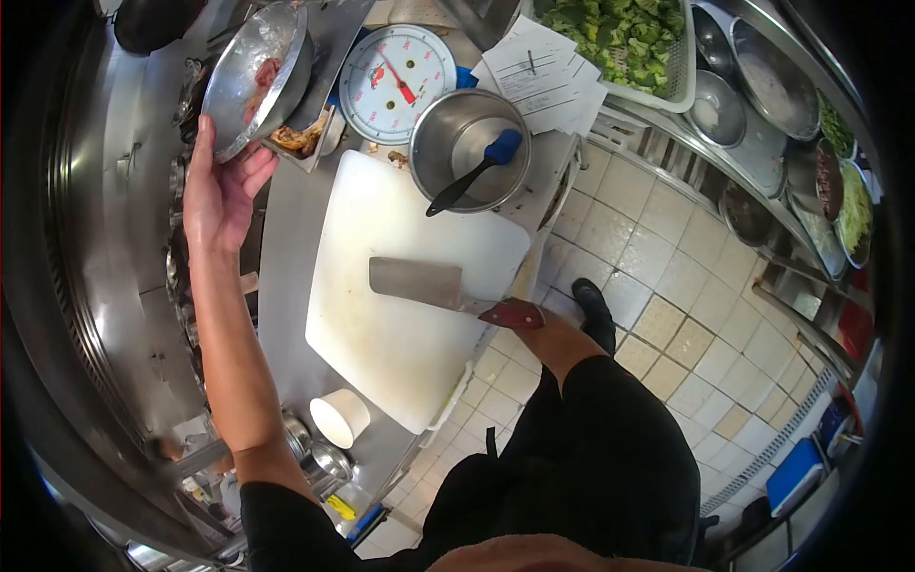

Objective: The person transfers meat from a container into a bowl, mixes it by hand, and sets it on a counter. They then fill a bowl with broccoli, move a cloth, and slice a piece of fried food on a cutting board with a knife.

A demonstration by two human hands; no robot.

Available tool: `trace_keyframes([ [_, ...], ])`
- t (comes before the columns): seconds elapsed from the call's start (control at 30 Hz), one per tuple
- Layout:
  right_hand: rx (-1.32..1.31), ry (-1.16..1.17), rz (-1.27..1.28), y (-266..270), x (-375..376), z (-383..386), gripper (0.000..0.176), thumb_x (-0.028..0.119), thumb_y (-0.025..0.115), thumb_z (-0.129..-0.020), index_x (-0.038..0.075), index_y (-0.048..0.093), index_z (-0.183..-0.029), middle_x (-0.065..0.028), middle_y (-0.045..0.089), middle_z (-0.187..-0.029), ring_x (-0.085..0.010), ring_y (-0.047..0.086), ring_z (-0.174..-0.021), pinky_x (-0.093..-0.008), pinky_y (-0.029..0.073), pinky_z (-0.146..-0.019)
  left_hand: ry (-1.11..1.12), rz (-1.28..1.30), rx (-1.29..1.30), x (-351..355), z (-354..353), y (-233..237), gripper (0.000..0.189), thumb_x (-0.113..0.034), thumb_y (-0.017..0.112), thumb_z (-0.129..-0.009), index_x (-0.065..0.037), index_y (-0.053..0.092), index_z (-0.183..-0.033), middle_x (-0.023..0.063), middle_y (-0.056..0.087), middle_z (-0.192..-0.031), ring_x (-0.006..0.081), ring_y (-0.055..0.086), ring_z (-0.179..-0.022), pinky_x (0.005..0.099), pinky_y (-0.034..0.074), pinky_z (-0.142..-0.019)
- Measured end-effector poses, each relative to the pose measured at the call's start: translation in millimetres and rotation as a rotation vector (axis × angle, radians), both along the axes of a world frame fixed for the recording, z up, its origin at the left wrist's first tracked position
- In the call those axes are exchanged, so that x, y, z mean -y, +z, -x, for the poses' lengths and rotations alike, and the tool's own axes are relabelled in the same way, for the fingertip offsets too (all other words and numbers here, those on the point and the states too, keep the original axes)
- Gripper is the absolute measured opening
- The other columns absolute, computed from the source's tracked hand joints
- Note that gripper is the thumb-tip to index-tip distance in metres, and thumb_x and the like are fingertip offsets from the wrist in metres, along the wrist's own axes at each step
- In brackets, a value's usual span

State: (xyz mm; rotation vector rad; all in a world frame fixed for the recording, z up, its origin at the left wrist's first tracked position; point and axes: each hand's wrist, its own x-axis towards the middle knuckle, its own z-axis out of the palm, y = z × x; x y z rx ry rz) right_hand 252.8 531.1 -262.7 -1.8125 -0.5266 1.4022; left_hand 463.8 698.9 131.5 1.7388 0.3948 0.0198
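Observation:
My left hand (224, 200) grips the rim of a tilted metal bowl (291, 71), thumb on one side and fingers under the edge. Pink strips that look like raw meat (261, 88) lie inside the bowl. A cleaver (416, 282) rests flat on the white cutting board (381, 353), its red-brown handle jutting past the board's edge. Beside that handle is my right wrist (555, 341). The right hand's fingers are hidden, and whether they touch the handle cannot be seen.
Past the board stand a dial scale (398, 84) and a metal pot (424, 143) with a blue-headed brush (501, 148) across it. Papers (538, 76) lie near a basket of broccoli (688, 81). A white tub (339, 418) sits near the board's lower corner. Metal bowls (777, 81) line the right.

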Motion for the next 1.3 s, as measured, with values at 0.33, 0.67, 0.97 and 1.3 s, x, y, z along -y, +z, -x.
trace_keyframes([
  [0.33, 0.187, -0.267, -0.018, -45.6, -23.5, 16.3, 0.032, 0.031, 0.05, -0.089, 0.015, 0.06, -0.116, -0.0056, 0.062, -0.108, -0.0258, 0.059, -0.095, -0.0405, 0.048, -0.079, 0.008, 0.078, 0.022, 13.2, 13.9, 4.4, 0.058, -0.052, 0.055, -0.09, 0.001, 0.053, -0.114, 0.0114, 0.061, -0.09, 0.0183, 0.066, -0.07, 0.0326, 0.06, -0.067],
  [0.67, -0.386, -1.664, -0.336, -48.5, 154.5, 12.1, 0.015, 0.016, 0.056, -0.089, 0.008, 0.064, -0.099, -0.0049, 0.065, -0.085, -0.0177, 0.065, -0.075, -0.0322, 0.053, -0.058, 0.201, 0.05, 0.005, 26.9, 21.3, 1.4, 0.077, -0.06, 0.063, -0.08, 0.0, 0.045, -0.126, 0.0124, 0.05, -0.105, 0.0209, 0.061, -0.076, 0.0318, 0.057, -0.059],
  [0.97, -0.197, -2.129, -0.581, 32.3, 316.1, -5.4, 0.014, 0.006, 0.055, -0.088, 0.006, 0.058, -0.101, -0.0052, 0.063, -0.086, -0.0132, 0.057, -0.068, -0.0273, 0.049, -0.057, 0.238, 0.105, 0.044, 16.3, 4.2, -12.5, 0.034, -0.03, 0.063, -0.088, 0.0, 0.059, -0.103, 0.0089, 0.061, -0.086, 0.0149, 0.061, -0.063, 0.0281, 0.055, -0.049],
  [1.3, 0.644, -1.005, -0.885, 372.1, 106.0, -76.4, 0.018, 0.007, 0.064, -0.085, -0.001, 0.064, -0.101, -0.0056, 0.064, -0.085, -0.0092, 0.054, -0.069, -0.0228, 0.044, -0.062, 0.349, 0.199, 0.299, 37.4, 151.5, -48.6, 0.01, 0.0, 0.06, -0.079, -0.004, 0.061, -0.089, 0.0066, 0.066, -0.076, 0.0134, 0.062, -0.06, 0.0264, 0.05, -0.049],
])
